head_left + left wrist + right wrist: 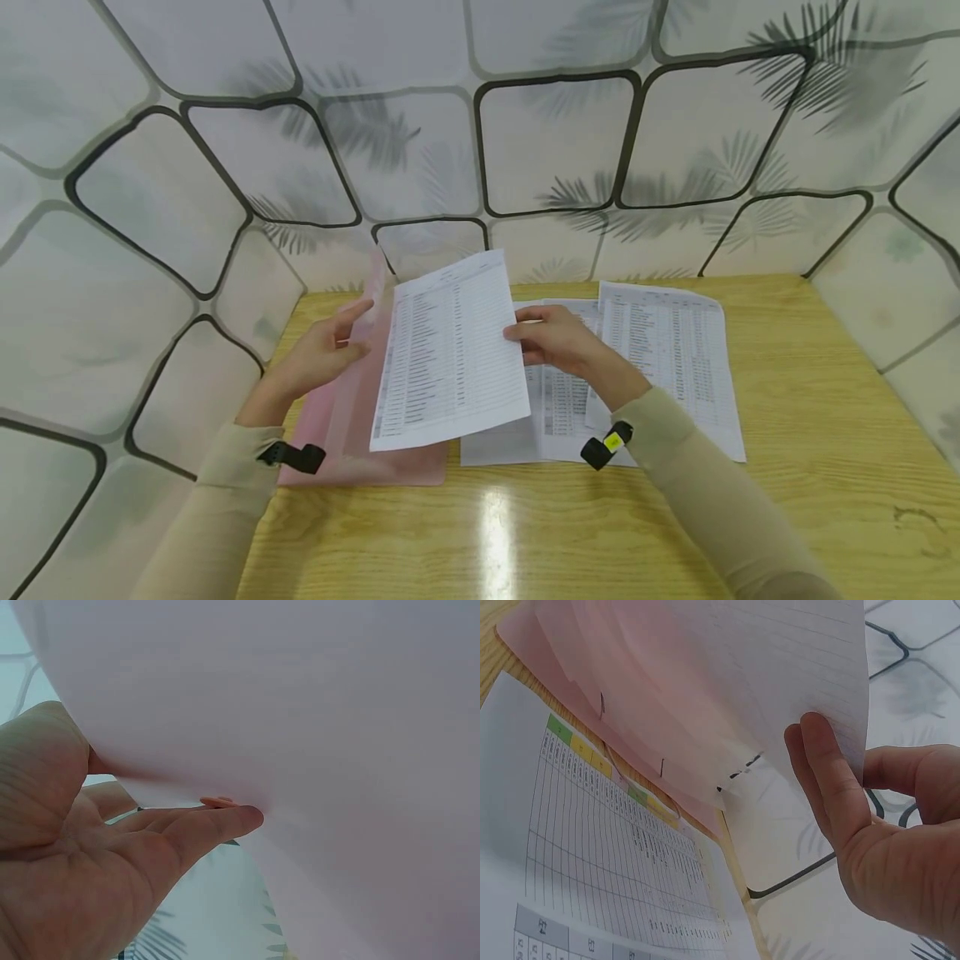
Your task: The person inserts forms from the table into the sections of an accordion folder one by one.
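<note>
At the left of the table lies a pink plastic folder, its translucent cover raised. My left hand holds that cover up by its edge; in the left wrist view the fingers lie along the pale plastic cover, next to a small orange snap button. My right hand pinches the right edge of a printed sheet, thumb on the near face. That sheet is tilted above the folder and overlaps it. From the right wrist view, two fingers press against the sheet's back.
More printed pages lie on the wooden table beneath and beside my right forearm, with another printed sheet overlapping them at the right. A patterned wall covering rises behind the table and along both sides.
</note>
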`<state>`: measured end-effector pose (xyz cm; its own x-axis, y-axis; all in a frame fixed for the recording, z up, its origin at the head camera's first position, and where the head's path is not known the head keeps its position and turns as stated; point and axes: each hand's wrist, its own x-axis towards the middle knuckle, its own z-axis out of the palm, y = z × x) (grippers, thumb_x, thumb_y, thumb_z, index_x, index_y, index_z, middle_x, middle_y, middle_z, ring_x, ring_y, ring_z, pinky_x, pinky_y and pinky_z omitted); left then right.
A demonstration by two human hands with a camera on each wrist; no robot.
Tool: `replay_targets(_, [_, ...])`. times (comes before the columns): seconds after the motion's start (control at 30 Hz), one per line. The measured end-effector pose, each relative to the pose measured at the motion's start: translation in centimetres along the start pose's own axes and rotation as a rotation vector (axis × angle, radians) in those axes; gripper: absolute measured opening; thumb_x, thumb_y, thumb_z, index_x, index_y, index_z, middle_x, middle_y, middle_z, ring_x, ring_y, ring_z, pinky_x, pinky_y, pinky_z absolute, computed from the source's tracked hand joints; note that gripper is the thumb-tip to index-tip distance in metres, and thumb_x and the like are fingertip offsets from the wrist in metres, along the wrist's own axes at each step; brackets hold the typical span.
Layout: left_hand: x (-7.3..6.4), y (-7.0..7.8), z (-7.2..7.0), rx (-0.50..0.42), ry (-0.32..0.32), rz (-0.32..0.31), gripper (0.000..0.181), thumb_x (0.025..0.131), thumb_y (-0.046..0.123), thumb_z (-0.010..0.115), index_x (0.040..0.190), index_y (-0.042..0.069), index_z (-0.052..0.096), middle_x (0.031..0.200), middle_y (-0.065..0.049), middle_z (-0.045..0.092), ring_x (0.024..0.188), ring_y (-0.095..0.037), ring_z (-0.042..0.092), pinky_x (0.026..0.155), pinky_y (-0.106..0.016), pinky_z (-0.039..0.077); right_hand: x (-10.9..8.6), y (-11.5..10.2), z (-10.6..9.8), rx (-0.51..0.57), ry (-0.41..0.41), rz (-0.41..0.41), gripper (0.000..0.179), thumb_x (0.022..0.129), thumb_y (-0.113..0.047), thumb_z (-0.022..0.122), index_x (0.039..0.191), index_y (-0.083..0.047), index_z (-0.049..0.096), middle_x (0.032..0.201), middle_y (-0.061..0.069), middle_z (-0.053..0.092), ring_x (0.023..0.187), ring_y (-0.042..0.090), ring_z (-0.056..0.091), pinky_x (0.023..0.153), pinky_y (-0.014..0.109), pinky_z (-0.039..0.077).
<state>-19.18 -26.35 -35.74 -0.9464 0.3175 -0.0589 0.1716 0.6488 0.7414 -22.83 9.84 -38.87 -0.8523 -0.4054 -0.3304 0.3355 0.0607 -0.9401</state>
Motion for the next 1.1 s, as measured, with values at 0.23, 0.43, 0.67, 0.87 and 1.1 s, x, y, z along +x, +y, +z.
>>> replay_targets(0.23, [0.0, 0.0, 0.0, 0.007, 0.004, -0.009, 0.069, 0.103, 0.005, 0.057, 0.166, 0.001, 0.028, 0.173, -0.023, 0.024, 0.153, -0.053, 0.033, 0.117, -0.066, 0.037, 0.5, 0.0, 1.0, -0.003, 0.018, 0.008, 0.045, 0.101, -0.008, 0.066, 0.143, 0.006, 0.057, 0.121, 0.018, 0.072, 0.089, 0.016, 0.076, 0.077, 0.030, 0.063])
replay_targets(0.43, [0.0, 0.0, 0.0, -0.006, 0.008, 0.000, 0.070, 0.102, 0.003, 0.058, 0.166, 0.001, 0.028, 0.170, -0.026, 0.029, 0.149, -0.050, 0.041, 0.115, -0.064, 0.040, 0.9, 0.2, 1.9, 0.028, 0.018, 0.003, 0.044, 0.101, -0.006, 0.065, 0.142, 0.008, 0.057, 0.115, 0.016, 0.073, 0.087, 0.015, 0.075, 0.076, 0.030, 0.063])
replay_targets(0.67, [0.2, 0.0, 0.0, -0.019, 0.002, -0.007, 0.071, 0.103, 0.003, 0.057, 0.167, 0.002, 0.025, 0.168, -0.028, 0.032, 0.146, -0.048, 0.046, 0.115, -0.062, 0.041, 1.1, 0.1, 3.0, 0.027, 0.009, -0.002, 0.043, 0.100, -0.006, 0.066, 0.140, 0.008, 0.058, 0.111, 0.016, 0.075, 0.085, 0.015, 0.076, 0.076, 0.031, 0.063])
replay_targets(0.87, [0.4, 0.0, 0.0, -0.017, 0.001, -0.004, 0.071, 0.103, 0.005, 0.058, 0.167, 0.002, 0.025, 0.170, -0.026, 0.029, 0.146, -0.048, 0.047, 0.114, -0.061, 0.043, 1.4, 0.2, 3.7, 0.027, -0.001, 0.010, 0.042, 0.101, -0.005, 0.066, 0.140, 0.007, 0.059, 0.112, 0.016, 0.075, 0.086, 0.016, 0.076, 0.076, 0.031, 0.063])
replay_targets(1.1, [0.5, 0.0, 0.0, -0.028, -0.005, -0.008, 0.071, 0.103, 0.005, 0.058, 0.167, 0.003, 0.026, 0.170, -0.025, 0.030, 0.145, -0.047, 0.048, 0.112, -0.059, 0.044, 1.8, 0.6, 4.6, 0.015, -0.013, 0.007, 0.043, 0.100, -0.007, 0.067, 0.140, 0.006, 0.058, 0.119, 0.021, 0.075, 0.090, 0.018, 0.077, 0.078, 0.032, 0.064])
